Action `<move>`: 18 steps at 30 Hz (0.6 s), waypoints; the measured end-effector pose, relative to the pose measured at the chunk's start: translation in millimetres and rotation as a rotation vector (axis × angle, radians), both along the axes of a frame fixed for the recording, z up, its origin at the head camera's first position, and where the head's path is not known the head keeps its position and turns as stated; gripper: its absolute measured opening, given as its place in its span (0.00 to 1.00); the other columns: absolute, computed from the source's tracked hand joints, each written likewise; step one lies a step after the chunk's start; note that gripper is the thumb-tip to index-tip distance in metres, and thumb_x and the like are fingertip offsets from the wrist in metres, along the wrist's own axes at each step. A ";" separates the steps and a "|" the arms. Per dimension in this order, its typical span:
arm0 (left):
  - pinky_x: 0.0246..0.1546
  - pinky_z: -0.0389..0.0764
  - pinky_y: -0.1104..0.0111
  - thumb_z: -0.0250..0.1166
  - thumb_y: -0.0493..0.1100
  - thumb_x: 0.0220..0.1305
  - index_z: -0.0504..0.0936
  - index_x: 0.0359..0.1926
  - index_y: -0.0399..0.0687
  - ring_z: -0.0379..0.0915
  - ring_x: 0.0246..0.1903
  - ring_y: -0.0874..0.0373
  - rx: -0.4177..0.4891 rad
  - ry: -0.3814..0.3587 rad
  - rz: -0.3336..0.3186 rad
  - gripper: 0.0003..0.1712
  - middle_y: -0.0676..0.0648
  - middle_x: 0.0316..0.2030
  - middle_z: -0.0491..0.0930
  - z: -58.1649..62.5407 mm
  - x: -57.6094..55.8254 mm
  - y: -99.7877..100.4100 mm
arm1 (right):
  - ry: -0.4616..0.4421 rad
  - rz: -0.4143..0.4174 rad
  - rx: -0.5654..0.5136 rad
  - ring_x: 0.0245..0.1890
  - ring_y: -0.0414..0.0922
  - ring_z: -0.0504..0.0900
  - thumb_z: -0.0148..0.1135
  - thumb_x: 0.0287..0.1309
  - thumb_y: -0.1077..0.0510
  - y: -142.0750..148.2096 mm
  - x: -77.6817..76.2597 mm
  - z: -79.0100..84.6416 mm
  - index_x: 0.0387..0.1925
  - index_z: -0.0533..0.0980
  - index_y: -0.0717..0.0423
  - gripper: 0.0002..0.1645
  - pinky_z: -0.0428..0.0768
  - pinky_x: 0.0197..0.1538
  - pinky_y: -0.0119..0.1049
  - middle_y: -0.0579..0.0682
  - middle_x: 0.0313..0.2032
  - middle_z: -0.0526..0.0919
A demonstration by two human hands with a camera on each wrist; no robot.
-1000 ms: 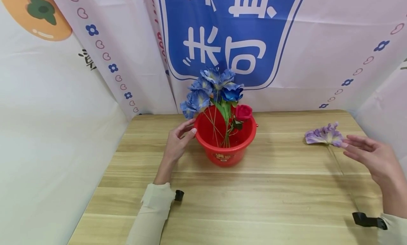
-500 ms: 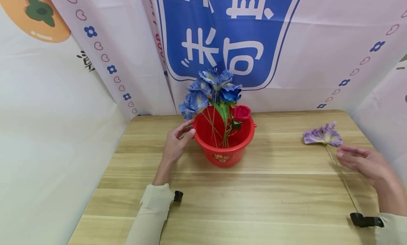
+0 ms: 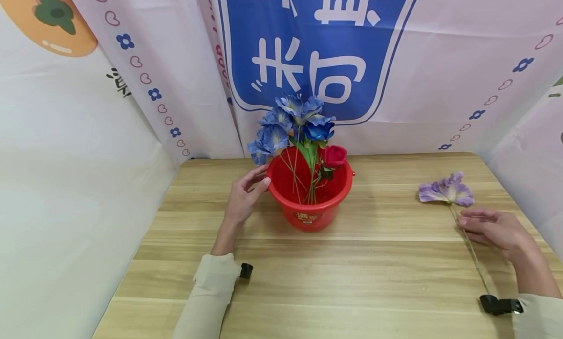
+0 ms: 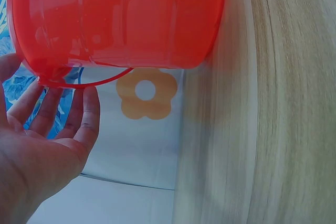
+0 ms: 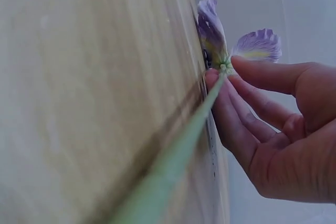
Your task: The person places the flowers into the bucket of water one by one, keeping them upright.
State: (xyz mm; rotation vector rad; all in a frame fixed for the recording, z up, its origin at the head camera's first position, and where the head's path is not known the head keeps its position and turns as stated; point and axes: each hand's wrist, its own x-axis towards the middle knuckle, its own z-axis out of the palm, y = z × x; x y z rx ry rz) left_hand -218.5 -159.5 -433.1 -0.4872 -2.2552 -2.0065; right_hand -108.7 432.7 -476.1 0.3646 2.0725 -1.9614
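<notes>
A red plastic bucket [image 3: 310, 214] stands upright on the wooden table, holding several blue artificial flowers [image 3: 274, 136] and a red rose [image 3: 335, 156]. My left hand [image 3: 242, 200] rests its fingertips against the outside of the rim on the left. The left wrist view shows these fingers [image 4: 89, 111] nearly straight beside the bucket's handle [image 4: 107, 81]. To the right lies a purple artificial flower [image 3: 446, 190] with a long thin stem. My right hand [image 3: 499, 231] pinches that stem [image 5: 181, 142] between thumb and fingers, just below the bloom.
The wooden table [image 3: 352, 280] reaches back to a printed cloth backdrop [image 3: 422, 85]. White cloth [image 3: 79, 192] hangs along the left side. A black wrist mount [image 3: 497, 305] on the right arm sits close to the lower end of the purple flower's stem.
My right hand has moved from beside the purple bloom down and left onto its stem. The bloom has shifted slightly. My left hand stays at the bucket rim.
</notes>
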 end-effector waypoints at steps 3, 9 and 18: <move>0.50 0.89 0.74 0.65 0.38 0.77 0.77 0.72 0.35 0.78 0.65 0.38 0.003 0.003 0.001 0.26 0.33 0.68 0.80 0.3 0.0 0.1 | -0.018 0.021 0.059 0.38 0.32 0.90 0.64 0.74 0.66 -1.2 -0.7 0.7 0.38 0.87 0.34 0.20 0.91 0.43 0.29 0.34 0.37 0.91; 0.50 0.89 0.74 0.65 0.38 0.77 0.77 0.72 0.35 0.78 0.66 0.38 0.001 0.000 0.003 0.26 0.34 0.69 0.79 0.9 0.8 0.5 | -0.040 0.042 0.107 0.38 0.32 0.90 0.65 0.73 0.66 -3.6 -1.8 3.9 0.39 0.86 0.32 0.21 0.91 0.43 0.30 0.33 0.37 0.91; 0.51 0.89 0.73 0.65 0.39 0.77 0.77 0.72 0.35 0.77 0.67 0.39 -0.003 -0.012 0.000 0.27 0.36 0.70 0.78 2.0 1.3 0.3 | 0.057 0.040 0.212 0.39 0.28 0.89 0.66 0.73 0.64 -11.6 -1.2 13.1 0.41 0.83 0.24 0.23 0.90 0.44 0.28 0.24 0.39 0.89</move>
